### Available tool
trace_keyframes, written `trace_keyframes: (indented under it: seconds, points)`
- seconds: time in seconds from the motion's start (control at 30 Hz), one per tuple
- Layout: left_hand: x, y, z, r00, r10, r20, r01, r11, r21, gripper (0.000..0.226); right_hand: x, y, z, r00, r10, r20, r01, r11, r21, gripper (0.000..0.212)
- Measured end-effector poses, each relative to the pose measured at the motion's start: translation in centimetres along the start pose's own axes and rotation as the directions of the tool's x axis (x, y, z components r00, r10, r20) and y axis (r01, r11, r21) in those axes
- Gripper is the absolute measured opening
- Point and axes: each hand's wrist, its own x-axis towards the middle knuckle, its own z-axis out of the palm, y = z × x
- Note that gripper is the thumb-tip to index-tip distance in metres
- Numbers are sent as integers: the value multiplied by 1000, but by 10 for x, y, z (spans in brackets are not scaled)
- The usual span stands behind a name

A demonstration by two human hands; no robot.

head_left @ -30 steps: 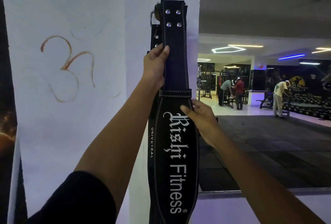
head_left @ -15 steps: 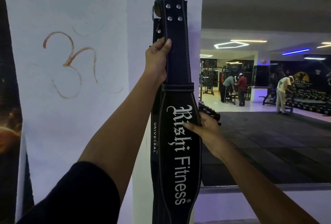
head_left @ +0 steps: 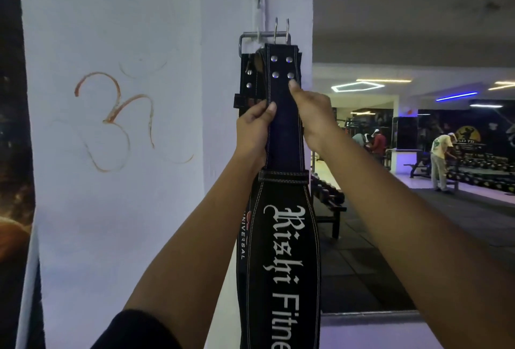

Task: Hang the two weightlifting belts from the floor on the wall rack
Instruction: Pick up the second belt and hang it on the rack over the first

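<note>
Both grips closed on black Rishi Fitness belt [head_left: 281, 237]: left hand [head_left: 255, 131] at left edge, right hand [head_left: 313, 118] at right edge below rivets. Steel buckle [head_left: 264, 35] up against white pillar [head_left: 139, 42]; second belt [head_left: 248, 84] just behind.

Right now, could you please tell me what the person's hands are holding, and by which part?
Both the left hand and right hand grip the black leather weightlifting belt by its narrow strap, just below the rivets.
</note>
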Motion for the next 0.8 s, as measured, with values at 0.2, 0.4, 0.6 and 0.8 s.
trace_keyframes:
  seconds: [0.2, 0.4, 0.6, 0.8]
  points:
    - [-10, -2, -10, 999, -46, 11, 45, 997, 65, 21, 59, -12, 9, 978, 202, -43, -195, 972, 135, 76]
    - [6, 19, -1, 992, 4, -128, 17, 986, 164, 35, 39, -25, 24, 978, 197, -60, -184, 967, 179, 5]
    - [41, 44, 9, 987, 39, -154, 10, 951, 309, 69, 34, -23, 42, 996, 48, -76, -33, 984, 178, 17]
    - [64, 50, 2, 993, 65, -96, -42, 974, 222, 47, 40, -39, 60, 990, -95, -105, 106, 988, 110, 13]
